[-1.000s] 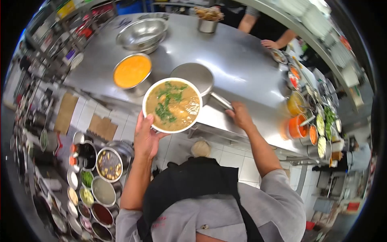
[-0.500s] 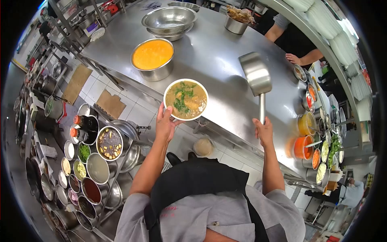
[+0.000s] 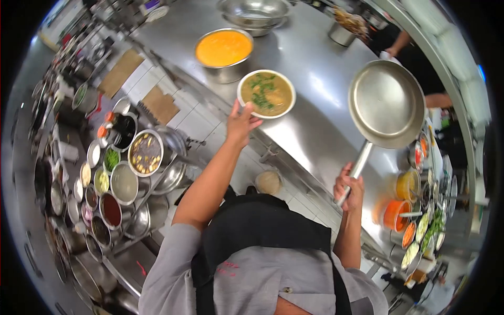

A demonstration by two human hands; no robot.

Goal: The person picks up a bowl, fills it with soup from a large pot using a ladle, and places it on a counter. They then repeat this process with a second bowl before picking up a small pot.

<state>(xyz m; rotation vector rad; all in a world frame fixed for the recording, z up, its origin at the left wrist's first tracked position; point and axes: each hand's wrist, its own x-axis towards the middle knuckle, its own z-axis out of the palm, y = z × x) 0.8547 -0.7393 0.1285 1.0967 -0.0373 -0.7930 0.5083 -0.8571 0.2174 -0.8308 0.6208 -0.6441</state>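
Observation:
My left hand is at the near-left rim of a white bowl of brown soup topped with green leaves. Its fingers are spread, with fingertips touching the rim. The bowl appears to sit on the steel table close to its front edge. My right hand is wrapped round the long handle of a metal saucepan. The pan is tilted so its inside faces me, and only a thin sheen shows in it. Behind the bowl stands a steel pot of orange liquid.
Steel bowls are stacked at the back of the table. Containers of orange sauce and chopped vegetables line the right. On my left, a rack holds several pots of sauces and ingredients. A co-worker's arm is at the far right.
The bowl has moved away from me onto the table, and my left fingers have loosened. My right hand has turned the saucepan from side-on to inside-facing, gripping farther along its handle.

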